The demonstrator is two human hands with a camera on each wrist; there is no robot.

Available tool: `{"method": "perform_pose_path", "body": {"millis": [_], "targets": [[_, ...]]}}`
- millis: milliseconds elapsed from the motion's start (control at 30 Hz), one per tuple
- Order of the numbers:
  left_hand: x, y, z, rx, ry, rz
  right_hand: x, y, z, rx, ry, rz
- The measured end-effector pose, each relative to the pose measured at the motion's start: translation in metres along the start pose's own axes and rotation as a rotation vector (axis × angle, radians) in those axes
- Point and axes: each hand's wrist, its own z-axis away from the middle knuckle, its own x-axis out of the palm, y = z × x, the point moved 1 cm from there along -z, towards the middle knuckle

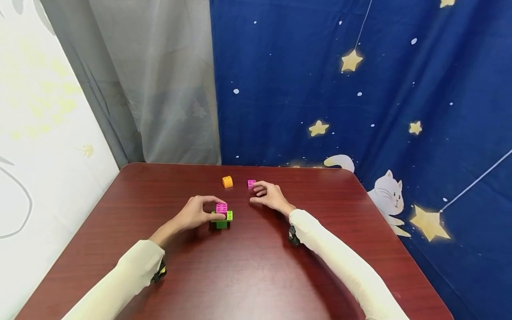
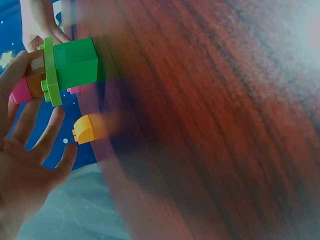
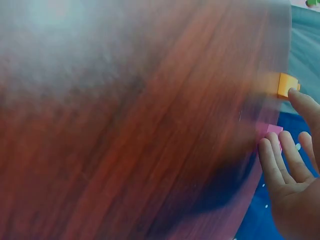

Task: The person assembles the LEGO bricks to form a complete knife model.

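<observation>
My left hand (image 1: 194,213) pinches a small stack of toy building bricks between thumb and fingers. The stack has a pink brick (image 1: 221,207) on top and a brownish-orange piece (image 2: 36,85) under it. Below come a light green plate (image 2: 51,75) and a darker green brick (image 2: 76,61). Whether the stack touches the table cannot be told. My right hand (image 1: 273,196) reaches toward a loose pink brick (image 1: 250,183), fingers loosely bent and holding nothing. In the right wrist view its fingertips (image 3: 271,136) overlap that brick; contact is unclear.
A yellow-orange brick with a curved side (image 1: 227,182) lies to the left of the loose pink one, toward the far edge of the reddish-brown table (image 1: 256,275). Behind the table hang a grey curtain (image 1: 180,89) and a blue star-patterned one (image 1: 280,89).
</observation>
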Motion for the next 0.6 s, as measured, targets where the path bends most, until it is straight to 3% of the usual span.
{"method": "perform_pose_path", "body": {"millis": [367, 600], "targets": [[-0.001, 0.002, 0.0, 0.001, 0.001, 0.035, -0.008, 0.016, -0.02, 0.088, 0.068, 0.004], [0.0, 0.001, 0.002, -0.02, -0.001, 0.042, -0.008, 0.021, -0.035, 0.115, 0.028, 0.013]]}}
